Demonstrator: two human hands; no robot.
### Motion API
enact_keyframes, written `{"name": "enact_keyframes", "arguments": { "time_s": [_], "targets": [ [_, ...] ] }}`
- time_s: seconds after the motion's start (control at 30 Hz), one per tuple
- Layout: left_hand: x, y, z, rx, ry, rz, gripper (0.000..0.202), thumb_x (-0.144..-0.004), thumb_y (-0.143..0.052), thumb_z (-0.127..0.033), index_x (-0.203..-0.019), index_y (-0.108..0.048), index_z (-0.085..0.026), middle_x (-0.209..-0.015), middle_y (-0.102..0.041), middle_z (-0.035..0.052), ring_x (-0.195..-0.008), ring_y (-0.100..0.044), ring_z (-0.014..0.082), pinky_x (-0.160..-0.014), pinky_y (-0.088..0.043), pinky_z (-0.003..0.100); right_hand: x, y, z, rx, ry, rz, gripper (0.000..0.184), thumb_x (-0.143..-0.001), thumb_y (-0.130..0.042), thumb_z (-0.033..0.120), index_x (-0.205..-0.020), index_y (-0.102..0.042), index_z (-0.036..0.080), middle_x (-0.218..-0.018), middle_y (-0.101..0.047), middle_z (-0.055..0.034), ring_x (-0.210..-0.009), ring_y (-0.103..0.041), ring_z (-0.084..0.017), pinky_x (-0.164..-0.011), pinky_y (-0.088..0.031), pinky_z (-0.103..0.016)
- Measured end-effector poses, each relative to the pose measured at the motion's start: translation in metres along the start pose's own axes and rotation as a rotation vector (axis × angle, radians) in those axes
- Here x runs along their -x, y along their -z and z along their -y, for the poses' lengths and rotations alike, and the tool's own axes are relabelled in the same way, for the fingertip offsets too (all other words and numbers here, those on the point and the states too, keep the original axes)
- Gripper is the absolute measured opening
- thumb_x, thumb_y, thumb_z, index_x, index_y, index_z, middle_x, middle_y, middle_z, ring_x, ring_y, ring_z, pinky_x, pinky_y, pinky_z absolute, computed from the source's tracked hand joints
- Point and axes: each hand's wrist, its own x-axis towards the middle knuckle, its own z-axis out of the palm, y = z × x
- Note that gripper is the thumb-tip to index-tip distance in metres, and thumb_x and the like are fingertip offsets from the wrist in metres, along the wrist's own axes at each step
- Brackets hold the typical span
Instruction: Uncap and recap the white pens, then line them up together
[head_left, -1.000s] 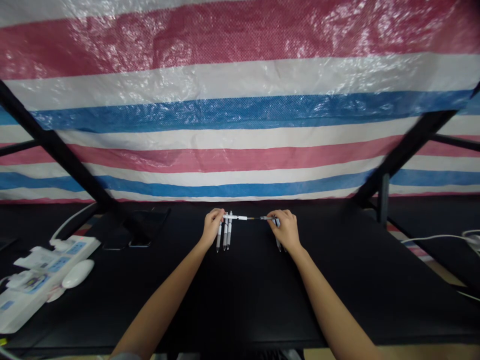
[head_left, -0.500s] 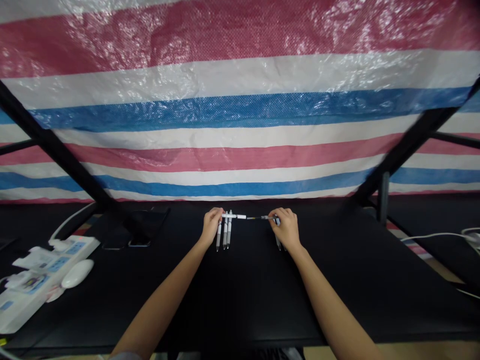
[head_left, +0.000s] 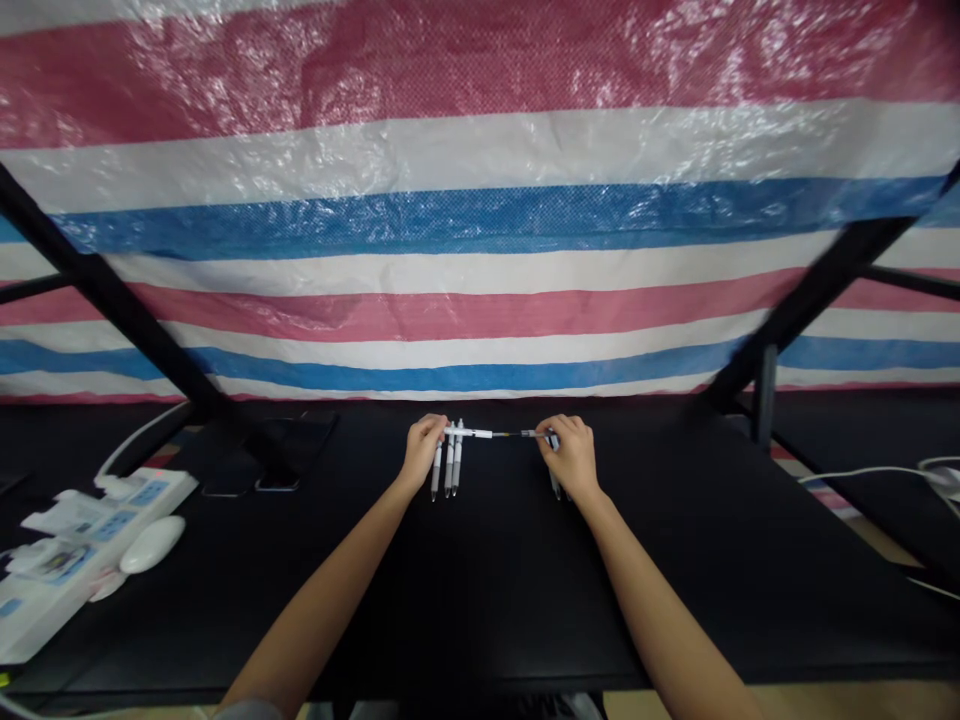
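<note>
My left hand (head_left: pixel 424 450) is closed in a pinch on a white pen barrel (head_left: pixel 475 433), held level and pointing right. From the right, my right hand (head_left: pixel 573 455) pinches a thin pen refill (head_left: pixel 516 434) with a grey section near my fingertips. Its left end lines up with the barrel's right end; whether it sits inside is too small to tell. Several white-and-grey pens (head_left: pixel 457 468) lie side by side below the barrel, tips toward me. More pens (head_left: pixel 555 484) lie partly hidden under my right hand.
The black table (head_left: pixel 480 590) spreads around my hands. To the left are a white power strip (head_left: pixel 97 545) with plugs, a white mouse-shaped object (head_left: pixel 153 544) and dark phones (head_left: pixel 277 485). Black slanted frame bars (head_left: pixel 150 320) stand either side, before a striped tarp (head_left: pixel 480 310).
A small gap between the refill's left end and the barrel appears to have closed. Both hands keep nearly the same place and hold; the view has shifted very slightly.
</note>
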Motion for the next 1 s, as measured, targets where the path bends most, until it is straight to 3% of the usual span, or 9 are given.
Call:
{"name": "enact_keyframes", "arguments": {
  "time_s": [0.5, 1.0],
  "targets": [
    [0.000, -0.002, 0.002, -0.116, -0.071, 0.068, 0.039, -0.081, -0.054, -0.037, -0.046, -0.054, -0.019, -0.072, -0.063, 0.0038, -0.080, -0.058, 0.0196, -0.079, -0.040, 0.033, 0.003, -0.006, 0.010, -0.027, 0.055, 0.051, 0.010, -0.078, -0.053, 0.014, -0.078, -0.060, 0.021, -0.080, -0.064, -0.0024, -0.081, -0.051, -0.021, -0.074, -0.033, -0.032],
    [-0.001, -0.002, 0.004, -0.276, -0.138, 0.110, 0.039, -0.083, -0.051, -0.040, -0.052, -0.061, -0.019, -0.076, -0.066, 0.0031, -0.082, -0.059, 0.0184, -0.079, -0.041, 0.031, 0.007, -0.014, 0.016, -0.047, 0.116, 0.080, 0.007, -0.081, -0.055, 0.017, -0.082, -0.061, 0.021, -0.082, -0.065, -0.0020, -0.082, -0.051, -0.019, -0.074, -0.034, -0.031]
  ]
}}
